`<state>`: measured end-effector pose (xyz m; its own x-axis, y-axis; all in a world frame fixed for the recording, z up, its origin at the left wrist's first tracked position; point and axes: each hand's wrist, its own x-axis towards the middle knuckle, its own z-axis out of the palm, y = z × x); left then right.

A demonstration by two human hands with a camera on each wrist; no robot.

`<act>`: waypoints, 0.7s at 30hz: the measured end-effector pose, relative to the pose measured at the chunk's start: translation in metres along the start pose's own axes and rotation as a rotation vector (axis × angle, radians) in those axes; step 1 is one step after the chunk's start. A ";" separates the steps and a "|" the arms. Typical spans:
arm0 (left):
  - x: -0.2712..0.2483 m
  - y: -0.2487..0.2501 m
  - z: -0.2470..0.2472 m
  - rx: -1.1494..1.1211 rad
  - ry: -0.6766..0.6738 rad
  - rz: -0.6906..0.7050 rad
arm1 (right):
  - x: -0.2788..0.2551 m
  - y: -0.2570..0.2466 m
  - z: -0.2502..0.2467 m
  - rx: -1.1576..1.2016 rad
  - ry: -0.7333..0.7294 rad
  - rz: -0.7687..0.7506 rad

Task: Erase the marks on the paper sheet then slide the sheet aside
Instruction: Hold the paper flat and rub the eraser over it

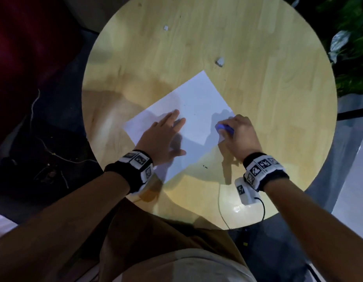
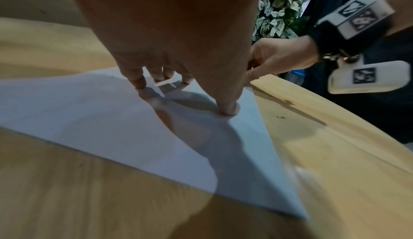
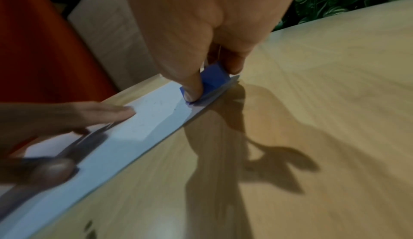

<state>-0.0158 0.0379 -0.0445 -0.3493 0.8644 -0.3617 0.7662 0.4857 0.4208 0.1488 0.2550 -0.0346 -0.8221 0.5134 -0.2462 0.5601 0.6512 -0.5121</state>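
On the round wooden table (image 1: pixel 258 58) lies the white paper sheet (image 1: pixel 196 98), pinned by the flat-fingered left hand (image 1: pixel 162 139). Right wrist view: the right hand (image 3: pixel 201 31) pinches a blue rectangular eraser (image 3: pixel 215 78) at the sheet's edge.

White paper sheet (image 1: pixel 199 102) — flat, angled on the table, blue eraser (image 1: pixel 223 127) on its right edge

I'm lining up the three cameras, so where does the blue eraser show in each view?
Head: blue eraser right of centre, pinched by the right hand at the paper sheet's right edge.
Left wrist: not visible.
Right wrist: upper centre, under the thumb.
Shared landmark: the sheet's edge.
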 end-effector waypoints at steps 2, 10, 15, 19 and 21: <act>-0.011 0.002 0.000 -0.033 0.013 -0.002 | 0.008 -0.002 0.000 0.035 0.014 0.023; 0.014 0.026 -0.001 0.099 0.172 0.049 | 0.019 -0.009 0.011 0.075 0.118 -0.017; 0.051 0.028 0.005 0.061 -0.118 0.017 | 0.017 -0.012 0.013 0.019 0.138 -0.102; 0.052 0.031 0.006 0.080 -0.127 -0.018 | -0.020 -0.024 0.023 0.037 0.109 -0.152; 0.052 0.032 0.005 0.086 -0.120 -0.030 | -0.045 -0.027 0.027 0.026 0.031 -0.191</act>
<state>-0.0069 0.0975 -0.0541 -0.3099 0.8254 -0.4719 0.8016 0.4937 0.3372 0.1678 0.1998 -0.0319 -0.9095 0.3989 -0.1172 0.3908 0.7240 -0.5685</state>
